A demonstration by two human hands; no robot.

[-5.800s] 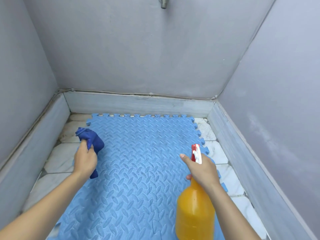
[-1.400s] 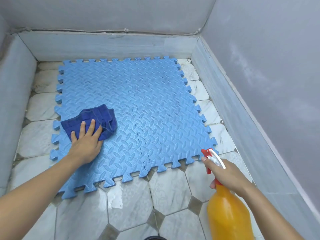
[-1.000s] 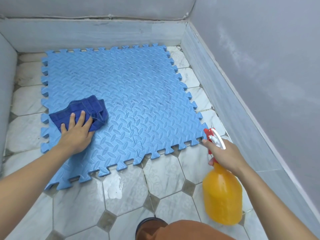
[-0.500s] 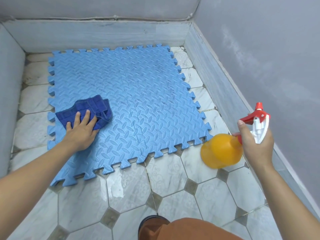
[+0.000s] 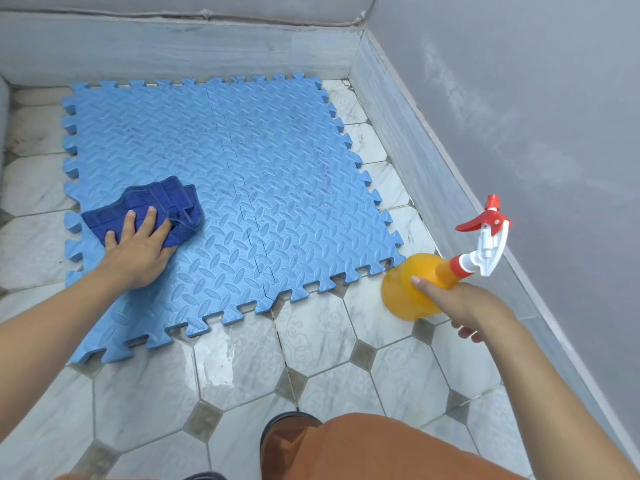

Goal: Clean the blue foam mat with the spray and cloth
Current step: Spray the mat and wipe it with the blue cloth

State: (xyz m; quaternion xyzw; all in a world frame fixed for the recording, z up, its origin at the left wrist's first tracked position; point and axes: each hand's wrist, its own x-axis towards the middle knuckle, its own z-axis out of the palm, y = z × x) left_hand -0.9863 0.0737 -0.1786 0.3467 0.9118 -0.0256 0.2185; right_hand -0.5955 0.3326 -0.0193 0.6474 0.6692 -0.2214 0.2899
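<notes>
Tiled floor [image 5: 322,334], pale marble-look octagons with small grey squares, in a corner of grey walls [image 5: 519,98] with a grey skirting band [image 5: 180,46] along the base.

Count: one blue foam mat [image 5: 277,188], made of interlocking pieces with two seams visible, so likely four; one dark blue cloth [image 5: 152,206]; one spray bottle [image 5: 422,289], orange body, white and red trigger head [image 5: 488,233]; two hands.

Mat lies flat on the floor, pushed toward the far corner, toothed edge all round, diamond tread pattern, some dark smudges right of centre.

Left hand [image 5: 138,251]: fingers straight and spread, pressing flat on the bunched cloth. Cloth sits under and just beyond those fingers, on the mat's left side near its edge. Not gripped, just pressed down.

Right hand [image 5: 464,306]: fingers wrapped round the bottle's neck and shoulder, thumb on the orange body. Bottle is tilted, base toward the mat's near right corner, trigger head up and away past the hand, toward the right wall. Can't tell if the base touches the floor. Trigger not touched by any finger.

Hands well apart, mat's near right section between them.

Near edge, below both hands: orange-brown clothed knee [image 5: 381,448] and a dark shoe tip [image 5: 287,424]. Wet sheen on the tile [image 5: 221,362] just in front of the mat.
</notes>
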